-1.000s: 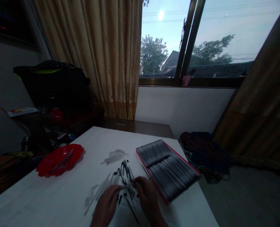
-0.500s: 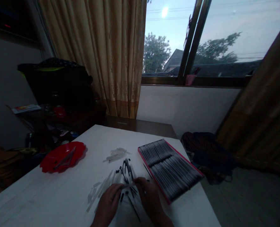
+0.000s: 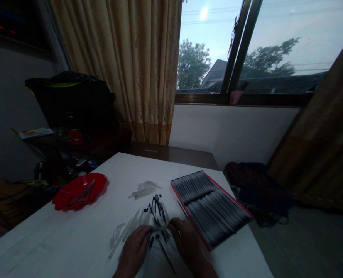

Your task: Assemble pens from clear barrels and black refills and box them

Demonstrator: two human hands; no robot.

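My left hand (image 3: 136, 247) and my right hand (image 3: 185, 240) are near the front of the white table (image 3: 81, 239), fingers closed. Between their fingertips a small pale translucent piece is pinched, too blurred to name exactly. Under and beyond it lie several thin black sticks (image 3: 159, 208) with small black caps. Clear strips or tubes (image 3: 130, 226) spread to the left of the sticks, and another pile of clear pieces (image 3: 146, 188) lies farther back. Right of my hands is a red-edged box (image 3: 212, 208) filled with two rows of dark, clear-covered sticks.
A red scalloped plate (image 3: 81, 192) holding clear pieces sits at the table's left. Behind it, a dark side table bears a black bag (image 3: 73, 102) and a red can (image 3: 75, 136). Dark cloth (image 3: 258, 189) is heaped on the floor at right, below the window.
The whole view has shifted slightly. Both hands remain over the black sticks with the pale piece between them, my right hand a little farther from my left.
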